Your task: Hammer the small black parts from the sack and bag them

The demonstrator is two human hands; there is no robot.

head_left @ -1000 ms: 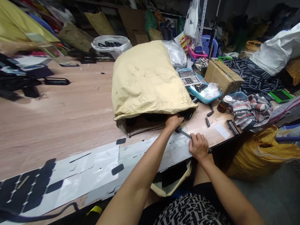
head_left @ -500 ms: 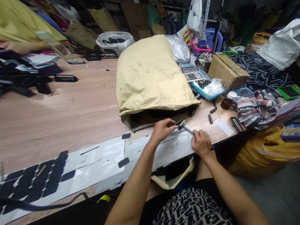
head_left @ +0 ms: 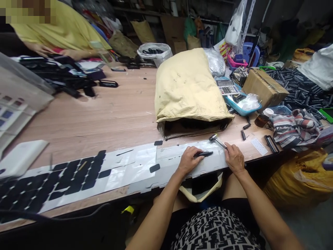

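Pinched in the fingers of my left hand [head_left: 190, 160] is a slim black part [head_left: 206, 153], held low over the white sheet [head_left: 171, 163] along the table's front edge. My right hand [head_left: 234, 158] is closed round the handle of a small metal hammer [head_left: 220, 141]. The hammer's head lies up and to the left, apart from the black part. Behind both hands a large yellowish sack [head_left: 189, 86] rests on the table, its dark mouth facing me. What is inside the sack is too dark to make out.
Right of the sack are a blue basket [head_left: 246, 110] with a calculator [head_left: 227, 87], a cardboard box [head_left: 265, 88], a brown bottle [head_left: 262, 118] and a striped cloth [head_left: 296, 126]. Black pads [head_left: 78, 173] lie at left. A co-worker in a yellow top [head_left: 62, 29] sits at far left.
The black part in my left hand has moved away from the hammer's head, down towards me. My right hand still grips the hammer. The view has swung left.
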